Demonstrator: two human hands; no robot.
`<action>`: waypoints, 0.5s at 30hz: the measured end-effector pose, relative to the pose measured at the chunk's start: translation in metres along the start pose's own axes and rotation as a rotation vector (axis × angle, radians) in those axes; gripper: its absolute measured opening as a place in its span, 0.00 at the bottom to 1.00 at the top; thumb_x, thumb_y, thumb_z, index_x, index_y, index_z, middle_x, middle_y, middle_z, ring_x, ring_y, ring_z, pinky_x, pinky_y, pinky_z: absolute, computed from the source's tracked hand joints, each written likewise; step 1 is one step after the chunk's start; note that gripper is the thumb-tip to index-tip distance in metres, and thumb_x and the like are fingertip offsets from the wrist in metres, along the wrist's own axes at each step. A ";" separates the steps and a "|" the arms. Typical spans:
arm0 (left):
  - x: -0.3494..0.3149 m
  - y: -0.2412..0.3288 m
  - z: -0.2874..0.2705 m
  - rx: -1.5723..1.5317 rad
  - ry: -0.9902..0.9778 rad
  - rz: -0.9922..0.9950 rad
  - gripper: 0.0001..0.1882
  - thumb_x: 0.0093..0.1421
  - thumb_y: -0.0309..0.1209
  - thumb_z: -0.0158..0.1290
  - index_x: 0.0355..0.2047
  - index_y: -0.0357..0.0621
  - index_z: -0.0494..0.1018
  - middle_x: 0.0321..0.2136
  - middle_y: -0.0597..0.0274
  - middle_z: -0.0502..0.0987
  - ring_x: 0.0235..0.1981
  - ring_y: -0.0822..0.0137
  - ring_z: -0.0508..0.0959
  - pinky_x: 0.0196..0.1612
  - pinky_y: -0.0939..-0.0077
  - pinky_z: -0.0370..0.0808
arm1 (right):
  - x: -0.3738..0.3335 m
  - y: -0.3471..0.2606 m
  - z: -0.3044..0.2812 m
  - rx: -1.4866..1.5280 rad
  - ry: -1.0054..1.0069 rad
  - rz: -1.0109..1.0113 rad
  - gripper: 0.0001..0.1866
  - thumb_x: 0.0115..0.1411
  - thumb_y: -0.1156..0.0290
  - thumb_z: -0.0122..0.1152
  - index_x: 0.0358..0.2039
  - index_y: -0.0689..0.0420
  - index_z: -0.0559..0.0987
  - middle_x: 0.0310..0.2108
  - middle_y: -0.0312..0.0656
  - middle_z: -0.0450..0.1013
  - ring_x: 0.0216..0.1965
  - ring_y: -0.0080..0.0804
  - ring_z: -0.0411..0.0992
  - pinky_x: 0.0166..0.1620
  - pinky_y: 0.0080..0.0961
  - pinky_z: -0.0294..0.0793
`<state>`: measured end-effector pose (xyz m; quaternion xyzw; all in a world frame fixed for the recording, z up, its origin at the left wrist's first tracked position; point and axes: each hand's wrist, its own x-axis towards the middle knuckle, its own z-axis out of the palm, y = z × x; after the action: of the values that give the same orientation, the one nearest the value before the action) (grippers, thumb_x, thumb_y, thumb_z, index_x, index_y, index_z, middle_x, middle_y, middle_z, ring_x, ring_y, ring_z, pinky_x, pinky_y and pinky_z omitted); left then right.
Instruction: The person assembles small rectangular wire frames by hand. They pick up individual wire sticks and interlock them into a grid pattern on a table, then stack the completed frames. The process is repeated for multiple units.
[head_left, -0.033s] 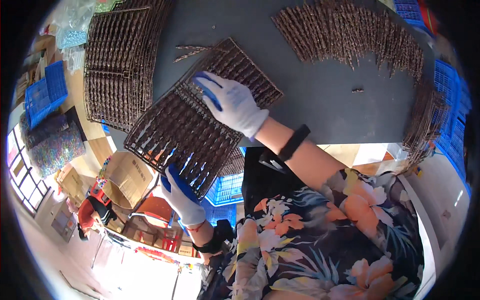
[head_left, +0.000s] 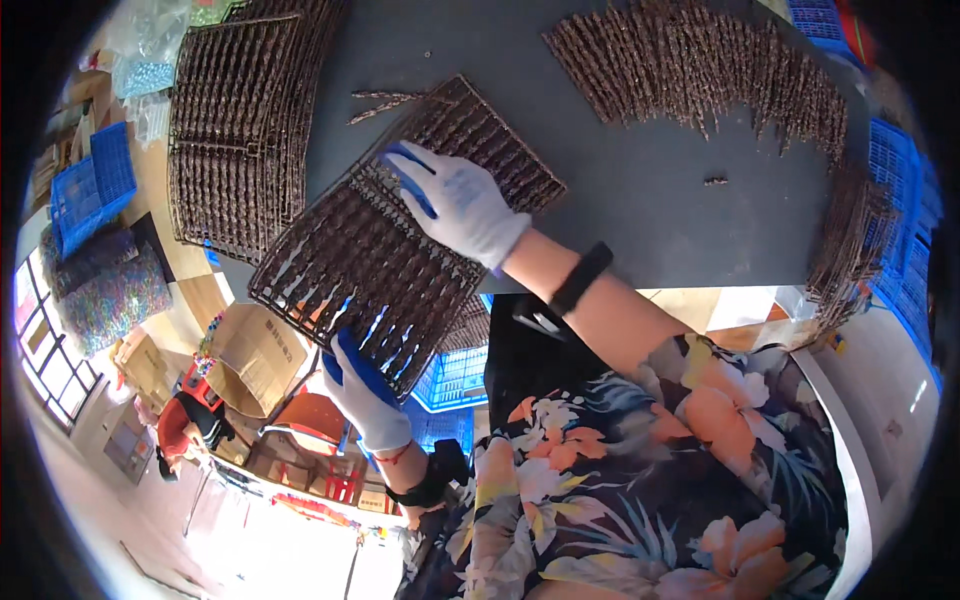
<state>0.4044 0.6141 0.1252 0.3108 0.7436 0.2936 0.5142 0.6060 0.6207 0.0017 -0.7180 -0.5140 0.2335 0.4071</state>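
Observation:
A dark brown openwork panel (head_left: pixel 360 255) of twisted strips on a thin frame slants across the table's near edge. Its far part rests on the tabletop, and its near part juts out over the edge. My left hand (head_left: pixel 365 395), in a white glove with a blue palm, grips the panel's near edge from below; some of its fingers are hidden beneath. My right hand (head_left: pixel 460 205), gloved the same way, lies over the crossbar at the panel's middle. Its fingers are stretched out and apart, touching the strips.
Stacked brown panels (head_left: pixel 235 140) stand at the table's left. Loose twisted strips (head_left: pixel 690 65) lie in a row at the far right, more strips (head_left: pixel 850 240) at the right edge. Below the panel is a blue crate (head_left: pixel 450 380). A person (head_left: pixel 185 425) is at lower left.
My right hand has shifted slightly left along the panel, its forearm moving with it. The left hand and the panel look unchanged.

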 end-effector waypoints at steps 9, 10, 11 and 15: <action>-0.023 -0.004 -0.012 0.256 0.145 0.129 0.21 0.69 0.36 0.48 0.56 0.33 0.68 0.52 0.53 0.73 0.49 0.64 0.76 0.49 0.68 0.77 | 0.003 0.035 0.053 -0.468 -0.218 -0.242 0.24 0.60 0.63 0.58 0.58 0.49 0.73 0.59 0.40 0.69 0.45 0.38 0.72 0.52 0.38 0.71; -0.025 -0.004 -0.009 0.280 0.154 0.136 0.21 0.70 0.35 0.48 0.57 0.33 0.68 0.52 0.53 0.73 0.49 0.64 0.76 0.50 0.69 0.77 | 0.005 0.035 0.053 -0.532 -0.243 -0.211 0.24 0.60 0.63 0.58 0.58 0.49 0.73 0.59 0.40 0.68 0.45 0.39 0.72 0.52 0.38 0.71; -0.027 -0.005 -0.005 0.303 0.164 0.144 0.21 0.70 0.34 0.48 0.57 0.33 0.68 0.53 0.52 0.73 0.50 0.64 0.76 0.50 0.70 0.76 | 0.006 0.035 0.053 -0.549 -0.282 -0.162 0.25 0.60 0.64 0.58 0.59 0.48 0.73 0.60 0.39 0.67 0.46 0.38 0.71 0.52 0.39 0.71; -0.035 0.010 0.006 0.295 0.112 0.177 0.21 0.69 0.33 0.49 0.58 0.32 0.68 0.51 0.52 0.75 0.49 0.64 0.76 0.52 0.72 0.76 | 0.009 0.037 0.036 -0.473 -0.296 -0.108 0.24 0.59 0.65 0.58 0.58 0.49 0.72 0.61 0.42 0.66 0.52 0.44 0.70 0.55 0.42 0.70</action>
<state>0.4211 0.5945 0.1517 0.4301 0.7759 0.2421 0.3929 0.6022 0.6360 -0.0485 -0.7228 -0.6455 0.1874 0.1608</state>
